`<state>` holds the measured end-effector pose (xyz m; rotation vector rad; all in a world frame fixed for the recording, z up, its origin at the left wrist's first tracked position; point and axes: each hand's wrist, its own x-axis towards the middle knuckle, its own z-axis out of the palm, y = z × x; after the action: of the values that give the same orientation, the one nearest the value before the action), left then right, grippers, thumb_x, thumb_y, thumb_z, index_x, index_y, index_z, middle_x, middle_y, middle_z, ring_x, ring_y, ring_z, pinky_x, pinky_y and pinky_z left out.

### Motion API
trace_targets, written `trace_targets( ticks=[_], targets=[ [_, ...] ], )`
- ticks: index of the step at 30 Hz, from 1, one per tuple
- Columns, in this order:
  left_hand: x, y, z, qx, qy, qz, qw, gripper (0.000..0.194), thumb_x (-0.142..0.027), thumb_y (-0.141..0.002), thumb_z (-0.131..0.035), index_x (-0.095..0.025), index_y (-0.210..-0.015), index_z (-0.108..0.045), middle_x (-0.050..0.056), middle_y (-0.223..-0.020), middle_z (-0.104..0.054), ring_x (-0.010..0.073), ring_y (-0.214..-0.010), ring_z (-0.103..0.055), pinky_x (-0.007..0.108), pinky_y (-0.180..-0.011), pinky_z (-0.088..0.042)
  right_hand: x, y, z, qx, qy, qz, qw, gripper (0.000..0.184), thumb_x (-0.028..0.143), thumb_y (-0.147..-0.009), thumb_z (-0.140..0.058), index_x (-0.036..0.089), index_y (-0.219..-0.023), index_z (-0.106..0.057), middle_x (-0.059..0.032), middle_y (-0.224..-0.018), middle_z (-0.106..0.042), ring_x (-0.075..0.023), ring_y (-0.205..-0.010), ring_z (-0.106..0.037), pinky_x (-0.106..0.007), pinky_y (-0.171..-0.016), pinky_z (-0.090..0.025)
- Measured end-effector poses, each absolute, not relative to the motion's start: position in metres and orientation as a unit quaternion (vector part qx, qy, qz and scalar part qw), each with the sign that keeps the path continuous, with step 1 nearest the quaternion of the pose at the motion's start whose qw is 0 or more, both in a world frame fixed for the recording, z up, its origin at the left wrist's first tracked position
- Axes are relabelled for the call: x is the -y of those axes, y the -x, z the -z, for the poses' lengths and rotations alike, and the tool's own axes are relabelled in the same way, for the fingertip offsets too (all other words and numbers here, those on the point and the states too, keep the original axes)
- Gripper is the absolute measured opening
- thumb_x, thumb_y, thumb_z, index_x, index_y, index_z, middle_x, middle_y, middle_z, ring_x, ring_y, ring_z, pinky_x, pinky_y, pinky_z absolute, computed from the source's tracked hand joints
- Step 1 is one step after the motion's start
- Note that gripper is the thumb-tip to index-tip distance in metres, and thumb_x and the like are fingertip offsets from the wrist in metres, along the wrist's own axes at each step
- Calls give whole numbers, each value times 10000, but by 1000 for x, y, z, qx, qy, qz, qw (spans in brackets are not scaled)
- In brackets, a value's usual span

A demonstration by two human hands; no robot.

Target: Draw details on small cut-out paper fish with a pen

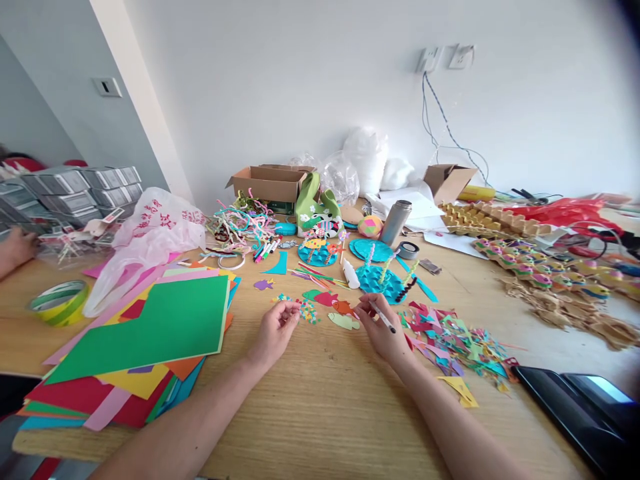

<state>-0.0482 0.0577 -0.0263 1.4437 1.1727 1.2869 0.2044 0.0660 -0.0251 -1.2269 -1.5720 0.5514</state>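
My left hand (277, 331) rests on the wooden table (320, 400) with its fingers pinched together on a tiny piece I cannot make out, right beside a small heap of coloured dots (309, 311). My right hand (381, 330) is closed round a thin white pen (384, 316) with a dark tip pointing right. Between the two hands lie paper fish cut-outs: a pale green one (344, 321), an orange one (343, 307) and a red-and-green one (320, 297).
A stack of coloured paper sheets (150, 333) lies left, green tape roll (59, 301) and pink plastic bag (150, 240) beyond. Paper scraps (455, 340) lie right. Teal discs (383, 280), glue bottle (350, 273), markers and steel flask (395, 222) stand behind. Another person's hand (15, 248) is at far left.
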Motion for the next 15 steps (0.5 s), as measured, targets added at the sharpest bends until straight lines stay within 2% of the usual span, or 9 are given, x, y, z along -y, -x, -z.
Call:
trace_targets(
  ticks=[8, 12, 15],
  targets=[
    [-59, 49, 26, -480, -566, -533, 407, 213, -362, -809, -654, -180, -921, -661, 65, -900, -706, 196, -837, -670, 294, -729, -538, -72, -209, 36, 693, 521, -174, 467, 142, 347, -907, -555, 231, -976, -513, -26, -795, -652, -192, -701, -609, -324, -658, -495],
    [-62, 52, 26, -501, -557, -547, 374, 139, -275, -803, -643, -181, -906, -649, 48, -875, -701, 174, -816, -664, 284, -758, -524, -74, -211, 40, 694, 538, -161, 451, 152, 363, -895, -560, 235, -968, -522, -46, -813, -671, -219, -727, -639, -344, -657, -505],
    [-67, 57, 26, -528, -545, -558, 337, 161, -213, -794, -632, -177, -951, -648, 37, -851, -692, 155, -747, -640, 268, -712, -510, -75, -212, 39, 693, 553, -149, 438, 175, 396, -899, -555, 241, -974, -530, -70, -855, -694, -248, -768, -664, -377, -681, -514]
  ],
)
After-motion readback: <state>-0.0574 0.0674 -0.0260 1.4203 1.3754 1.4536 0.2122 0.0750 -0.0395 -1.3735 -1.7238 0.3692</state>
